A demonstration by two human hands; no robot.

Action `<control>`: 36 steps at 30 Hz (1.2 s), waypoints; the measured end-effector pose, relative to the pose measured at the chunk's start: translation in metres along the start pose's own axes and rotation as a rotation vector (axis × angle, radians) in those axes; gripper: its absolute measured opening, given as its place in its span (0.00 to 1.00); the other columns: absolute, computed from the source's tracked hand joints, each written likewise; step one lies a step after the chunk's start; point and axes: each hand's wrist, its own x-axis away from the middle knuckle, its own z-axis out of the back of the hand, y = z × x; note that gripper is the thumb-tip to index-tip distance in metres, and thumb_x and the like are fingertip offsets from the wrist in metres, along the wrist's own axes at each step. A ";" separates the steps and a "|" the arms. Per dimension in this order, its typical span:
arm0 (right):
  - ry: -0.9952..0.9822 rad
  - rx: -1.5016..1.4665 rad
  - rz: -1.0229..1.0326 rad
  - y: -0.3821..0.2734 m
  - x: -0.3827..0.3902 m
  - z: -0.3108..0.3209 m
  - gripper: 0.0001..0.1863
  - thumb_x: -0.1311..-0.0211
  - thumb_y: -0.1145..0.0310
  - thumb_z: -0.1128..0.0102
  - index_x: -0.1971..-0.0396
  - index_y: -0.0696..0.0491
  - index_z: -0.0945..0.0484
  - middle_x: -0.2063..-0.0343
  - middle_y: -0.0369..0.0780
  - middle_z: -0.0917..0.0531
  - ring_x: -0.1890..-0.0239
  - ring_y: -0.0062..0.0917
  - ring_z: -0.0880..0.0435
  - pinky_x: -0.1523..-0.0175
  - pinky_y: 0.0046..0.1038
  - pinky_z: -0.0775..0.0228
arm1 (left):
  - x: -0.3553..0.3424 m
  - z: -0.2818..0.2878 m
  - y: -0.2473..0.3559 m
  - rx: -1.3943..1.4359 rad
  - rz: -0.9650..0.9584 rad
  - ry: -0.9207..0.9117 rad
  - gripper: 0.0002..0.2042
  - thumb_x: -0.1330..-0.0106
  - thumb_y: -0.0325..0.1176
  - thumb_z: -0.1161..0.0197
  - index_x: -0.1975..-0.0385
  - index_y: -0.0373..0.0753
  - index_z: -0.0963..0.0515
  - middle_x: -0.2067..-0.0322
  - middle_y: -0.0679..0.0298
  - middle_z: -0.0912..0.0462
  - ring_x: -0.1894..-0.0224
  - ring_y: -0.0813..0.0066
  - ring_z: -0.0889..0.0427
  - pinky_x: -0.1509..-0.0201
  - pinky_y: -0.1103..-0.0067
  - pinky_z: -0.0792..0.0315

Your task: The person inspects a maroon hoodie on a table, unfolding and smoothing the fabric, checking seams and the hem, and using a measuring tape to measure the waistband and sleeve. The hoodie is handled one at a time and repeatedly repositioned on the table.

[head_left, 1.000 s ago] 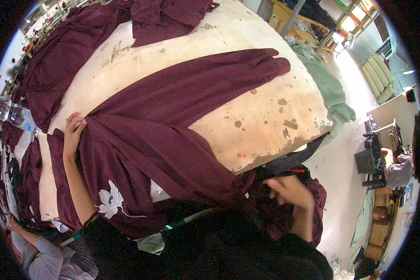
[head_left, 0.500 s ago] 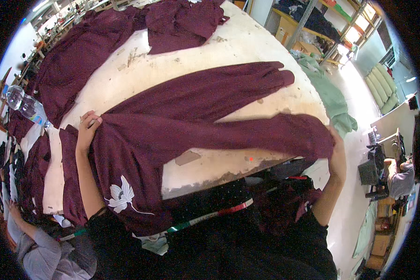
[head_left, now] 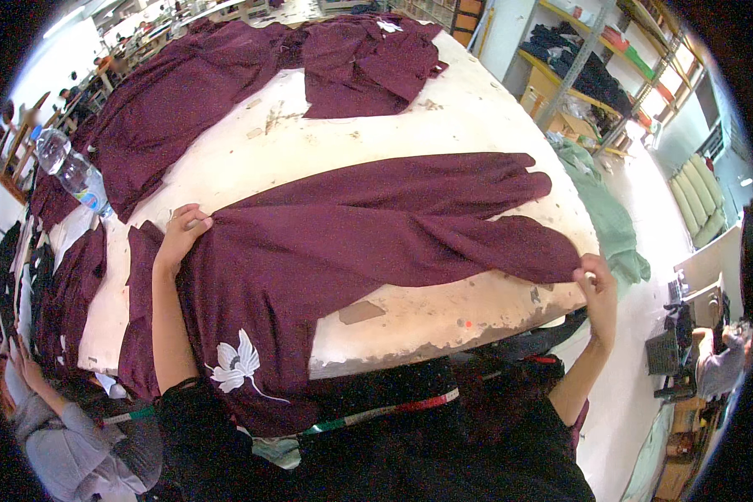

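A maroon garment lies over the pale table, with a white flower motif on the part that hangs over the near edge. Two long sleeve-like parts stretch to the right. My left hand pinches the cloth at the upper left corner, where these parts meet the body. At the right, my right hand has its fingers closed on the end of the nearer sleeve-like part, by the table's edge. The farther part rests on the table, untouched.
More maroon garments lie at the far side and left. A plastic water bottle lies at the left. Pale green cloth hangs off the right edge. A grey-sleeved person works at the lower left. Metal shelving stands at far right.
The nearer sleeve-like part has been drawn up toward the farther one, and its end is now narrower and bunched. My right hand has shifted from flat against the cloth to a pinch.
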 end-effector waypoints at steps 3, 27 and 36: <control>0.326 -0.050 -0.034 -0.033 -0.037 -0.004 0.16 0.38 0.62 0.50 0.61 0.60 0.27 0.63 0.41 0.24 0.58 0.26 0.28 0.51 0.25 0.38 | 0.000 0.005 -0.005 0.016 0.018 -0.003 0.10 0.48 0.39 0.36 0.70 0.40 0.21 0.46 0.57 0.36 0.42 0.62 0.38 0.40 0.72 0.44; -0.524 0.077 1.203 -0.277 -0.126 -0.151 0.10 0.42 0.64 0.47 0.68 0.56 0.28 0.78 0.46 0.23 0.76 0.38 0.23 0.69 0.30 0.35 | 0.014 -0.002 0.238 0.045 -0.951 0.059 0.22 0.51 0.40 0.33 0.58 0.37 0.27 0.51 0.58 0.29 0.46 0.66 0.33 0.35 0.73 0.51; -1.142 0.096 0.817 -0.244 -0.132 -0.098 0.19 0.41 0.59 0.44 0.79 0.62 0.27 0.85 0.38 0.29 0.79 0.16 0.33 0.71 0.24 0.38 | 0.013 0.016 0.233 0.404 -0.470 -0.760 0.08 0.45 0.33 0.37 0.73 0.36 0.25 0.74 0.74 0.25 0.71 0.87 0.30 0.63 0.87 0.35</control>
